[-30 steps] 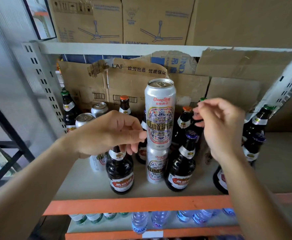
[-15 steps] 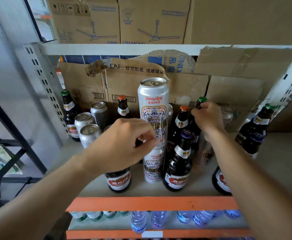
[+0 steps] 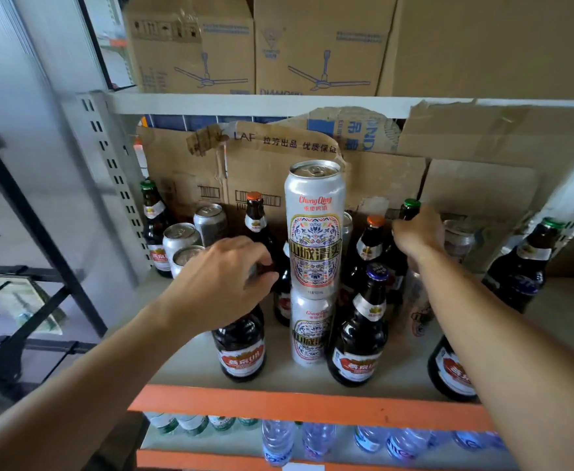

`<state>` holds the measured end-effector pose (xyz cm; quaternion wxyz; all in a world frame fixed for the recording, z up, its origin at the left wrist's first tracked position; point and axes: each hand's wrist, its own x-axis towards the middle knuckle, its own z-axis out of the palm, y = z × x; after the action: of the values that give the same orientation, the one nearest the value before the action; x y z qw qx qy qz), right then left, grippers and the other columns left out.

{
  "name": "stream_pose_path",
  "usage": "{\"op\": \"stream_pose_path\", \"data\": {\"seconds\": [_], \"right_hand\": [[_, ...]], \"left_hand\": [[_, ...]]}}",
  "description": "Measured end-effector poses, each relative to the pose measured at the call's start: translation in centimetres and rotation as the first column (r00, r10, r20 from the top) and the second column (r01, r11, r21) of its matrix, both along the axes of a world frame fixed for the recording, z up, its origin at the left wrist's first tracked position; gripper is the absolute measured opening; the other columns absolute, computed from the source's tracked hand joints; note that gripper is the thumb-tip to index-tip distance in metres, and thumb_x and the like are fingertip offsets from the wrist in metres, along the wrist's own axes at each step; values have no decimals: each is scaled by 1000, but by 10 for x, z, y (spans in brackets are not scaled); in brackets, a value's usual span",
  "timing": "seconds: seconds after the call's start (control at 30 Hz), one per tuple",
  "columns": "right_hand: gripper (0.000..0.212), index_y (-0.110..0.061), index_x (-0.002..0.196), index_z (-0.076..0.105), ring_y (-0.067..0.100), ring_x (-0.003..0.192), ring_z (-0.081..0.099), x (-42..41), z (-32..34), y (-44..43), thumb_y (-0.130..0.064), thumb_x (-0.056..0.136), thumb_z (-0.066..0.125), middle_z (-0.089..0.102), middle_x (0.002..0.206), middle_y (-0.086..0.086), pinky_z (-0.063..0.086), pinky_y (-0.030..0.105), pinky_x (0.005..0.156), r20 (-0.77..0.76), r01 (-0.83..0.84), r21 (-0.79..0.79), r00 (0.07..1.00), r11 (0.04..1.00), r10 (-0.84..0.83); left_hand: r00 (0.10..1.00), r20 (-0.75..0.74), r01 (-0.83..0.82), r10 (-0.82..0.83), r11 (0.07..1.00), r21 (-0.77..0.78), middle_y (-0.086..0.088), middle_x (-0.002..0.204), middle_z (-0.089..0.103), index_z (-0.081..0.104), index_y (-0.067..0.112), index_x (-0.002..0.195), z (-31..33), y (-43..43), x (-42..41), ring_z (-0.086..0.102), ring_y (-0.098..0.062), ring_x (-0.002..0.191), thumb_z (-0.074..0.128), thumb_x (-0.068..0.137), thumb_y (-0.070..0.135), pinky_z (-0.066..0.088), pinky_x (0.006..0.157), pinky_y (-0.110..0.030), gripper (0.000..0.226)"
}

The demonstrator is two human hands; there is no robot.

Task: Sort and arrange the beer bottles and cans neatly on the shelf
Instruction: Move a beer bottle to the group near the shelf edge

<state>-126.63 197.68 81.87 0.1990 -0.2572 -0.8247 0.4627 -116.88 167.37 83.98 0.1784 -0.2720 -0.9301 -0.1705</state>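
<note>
Two silver Chong Qing cans stand stacked mid-shelf, the top can [image 3: 314,226] on the bottom can [image 3: 311,331]. My left hand [image 3: 224,280] covers the neck of the front-left brown bottle [image 3: 241,348], fingers curled round it; the cap is hidden. My right hand [image 3: 418,232] grips the neck of the green-capped bottle [image 3: 410,205] at the back. A purple-capped bottle [image 3: 364,321] and an orange-capped bottle [image 3: 370,239] stand between my arms. Three silver cans [image 3: 180,237] cluster at the back left beside another green-capped bottle [image 3: 153,229].
More brown bottles [image 3: 530,266] stand at the right, one [image 3: 452,368] partly behind my right forearm. Torn cardboard [image 3: 279,171] lines the back. The shelf's orange front edge [image 3: 313,402] runs below, with water bottles [image 3: 279,443] underneath. Fan boxes [image 3: 313,45] sit on the shelf above.
My right hand reached back and closed on the green-capped bottle's neck. My left hand dropped from beside the stacked cans onto the front-left bottle's neck.
</note>
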Motion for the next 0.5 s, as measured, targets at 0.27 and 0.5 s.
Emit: {"op": "stream_pose_path", "data": {"seconds": [0.27, 0.5], "right_hand": [[51, -2, 130, 48, 39, 121, 54, -15, -2, 4, -21, 88, 67, 56, 131, 22, 49, 39, 92, 54, 50, 17, 997, 999, -51], [38, 1, 124, 56, 38, 120, 56, -12, 0, 8, -23, 95, 63, 61, 127, 22, 47, 39, 93, 31, 101, 89, 994, 991, -104]], "left_hand": [[1000, 15, -21, 22, 999, -26, 3, 89, 68, 69, 16, 94, -16, 0, -7, 64, -22, 84, 39, 89, 39, 53, 69, -37, 38], [1000, -18, -5, 5, 1000, -8, 3, 81, 64, 69, 15, 85, -20, -3, -8, 61, -18, 75, 46, 89, 25, 51, 63, -33, 25]]}}
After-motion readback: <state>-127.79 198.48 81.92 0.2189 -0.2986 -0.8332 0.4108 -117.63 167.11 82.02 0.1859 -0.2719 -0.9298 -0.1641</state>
